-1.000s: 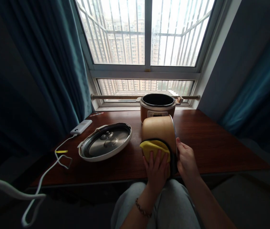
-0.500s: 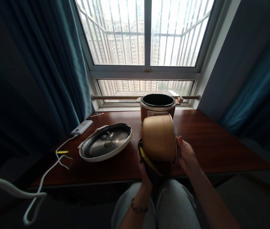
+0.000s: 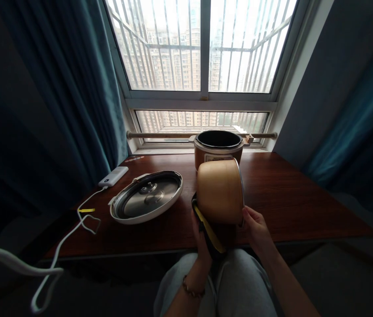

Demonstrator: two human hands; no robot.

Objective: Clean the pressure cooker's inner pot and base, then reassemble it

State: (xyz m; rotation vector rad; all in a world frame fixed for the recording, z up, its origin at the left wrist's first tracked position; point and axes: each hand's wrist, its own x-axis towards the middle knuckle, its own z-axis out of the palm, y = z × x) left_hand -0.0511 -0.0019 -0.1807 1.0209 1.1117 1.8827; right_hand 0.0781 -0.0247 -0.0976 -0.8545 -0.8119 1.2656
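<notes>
A gold inner pot [image 3: 219, 191] is held tipped on its side over the near table edge, its mouth facing right. My right hand [image 3: 258, 226] pinches the pot's rim at the lower right between thumb and fingers. Beneath the pot's lower left side, my left hand [image 3: 202, 244] is wrapped around a black-and-yellow piece that looks like cloth [image 3: 209, 226]. That piece lies against the pot; its full shape is partly hidden. Just behind stands the rice cooker body [image 3: 202, 154], open at the top with a dark interior.
Left of the pot, a round lid [image 3: 140, 218] lies with its metal inside facing up. A white power bank [image 3: 113, 176] with a white cable [image 3: 61, 246] and yellow tie [image 3: 86, 210] sits at the left. Beyond the wooden table [image 3: 288, 189] are a rail and window.
My right hand has slid down along the pot's rim. The pot has shifted very slightly, and more of the yellow side shows in my left hand.
</notes>
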